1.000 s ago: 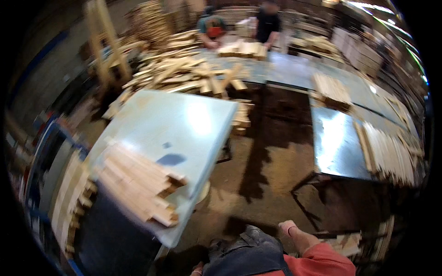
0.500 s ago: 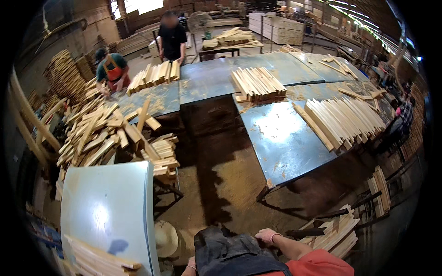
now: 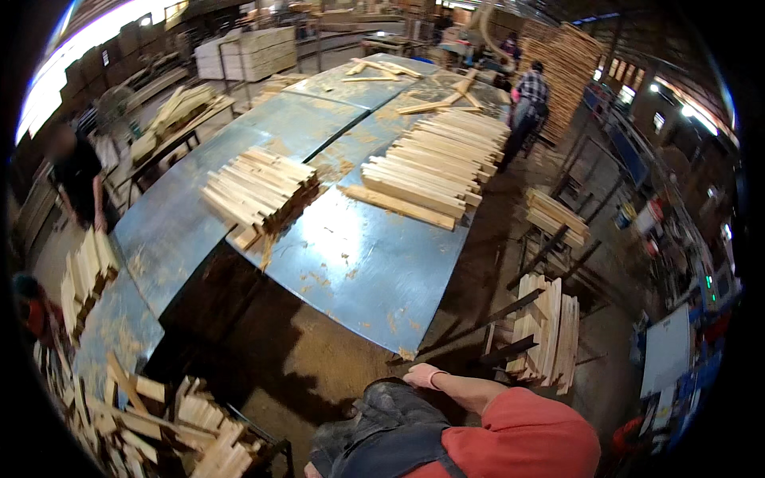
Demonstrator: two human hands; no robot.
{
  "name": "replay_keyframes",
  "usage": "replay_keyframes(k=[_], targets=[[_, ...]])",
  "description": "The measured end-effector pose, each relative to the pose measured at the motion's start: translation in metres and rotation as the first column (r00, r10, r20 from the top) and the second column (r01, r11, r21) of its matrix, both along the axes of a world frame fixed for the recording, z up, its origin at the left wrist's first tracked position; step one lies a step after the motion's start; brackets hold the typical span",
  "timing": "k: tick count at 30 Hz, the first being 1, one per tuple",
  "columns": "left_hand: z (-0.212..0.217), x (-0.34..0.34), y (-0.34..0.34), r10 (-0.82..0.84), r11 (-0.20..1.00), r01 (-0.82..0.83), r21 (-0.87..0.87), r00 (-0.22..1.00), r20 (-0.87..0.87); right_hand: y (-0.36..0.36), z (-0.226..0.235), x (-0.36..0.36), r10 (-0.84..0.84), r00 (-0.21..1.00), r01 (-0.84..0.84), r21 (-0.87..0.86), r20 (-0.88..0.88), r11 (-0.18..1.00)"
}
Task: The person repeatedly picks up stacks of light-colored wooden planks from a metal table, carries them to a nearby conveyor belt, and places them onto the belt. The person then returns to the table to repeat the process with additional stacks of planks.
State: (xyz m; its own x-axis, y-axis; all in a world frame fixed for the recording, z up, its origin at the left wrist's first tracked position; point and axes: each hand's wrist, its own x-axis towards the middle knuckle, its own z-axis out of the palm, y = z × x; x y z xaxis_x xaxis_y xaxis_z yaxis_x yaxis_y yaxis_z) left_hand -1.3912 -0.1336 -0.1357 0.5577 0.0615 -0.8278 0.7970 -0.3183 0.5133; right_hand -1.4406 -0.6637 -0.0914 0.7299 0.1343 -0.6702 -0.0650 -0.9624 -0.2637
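Observation:
My right hand [image 3: 421, 375], in a pale pink glove, hangs beside the dark apron [image 3: 390, 418] with its fingers loosely extended and nothing visible in them. It is close to the near corner of the metal-topped table [image 3: 382, 291]. Only a sliver of my left hand [image 3: 311, 471] shows at the lower edge, next to the apron; its fingers are hidden. On the table lie a long row of wooden strips [image 3: 430, 163], a smaller stack of strips [image 3: 259, 187] and a single board [image 3: 398, 207] alongside the row.
Loose wood offcuts [image 3: 135, 414] are heaped at the lower left. Racks at right hold more strips [image 3: 546, 331]. A person in black [image 3: 80, 175] stands at the left, another in a checked shirt [image 3: 530, 88] beyond the table. Sawdust covers the floor [image 3: 311, 358].
My view has swung right, so the table and strips appear further left and the light-topped table at lower left has left view. My right hand stays beside the apron; less of my left hand shows.

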Motion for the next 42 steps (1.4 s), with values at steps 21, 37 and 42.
replay_keyframes(k=[21, 37, 42], targets=[[0.069, 0.458, -0.069, 0.270, 0.961, -0.266, -0.076, 0.961, 0.058, 0.040, -0.023, 0.473, -0.303, 0.952, 0.295, 0.328, -0.028, 0.897], [0.084, 0.522, -0.008, 0.562, 0.824, -0.558, -0.097, 0.782, 0.269, 0.087, -0.031, 0.686, 0.233, 0.929, -0.315, 0.283, 0.288, 0.906], [0.085, 0.567, -0.002, 0.628, 0.774, -0.625, -0.105, 0.734, 0.258, 0.096, -0.061, 0.707, -0.036, 0.994, 0.074, 0.390, -0.106, 0.918]])
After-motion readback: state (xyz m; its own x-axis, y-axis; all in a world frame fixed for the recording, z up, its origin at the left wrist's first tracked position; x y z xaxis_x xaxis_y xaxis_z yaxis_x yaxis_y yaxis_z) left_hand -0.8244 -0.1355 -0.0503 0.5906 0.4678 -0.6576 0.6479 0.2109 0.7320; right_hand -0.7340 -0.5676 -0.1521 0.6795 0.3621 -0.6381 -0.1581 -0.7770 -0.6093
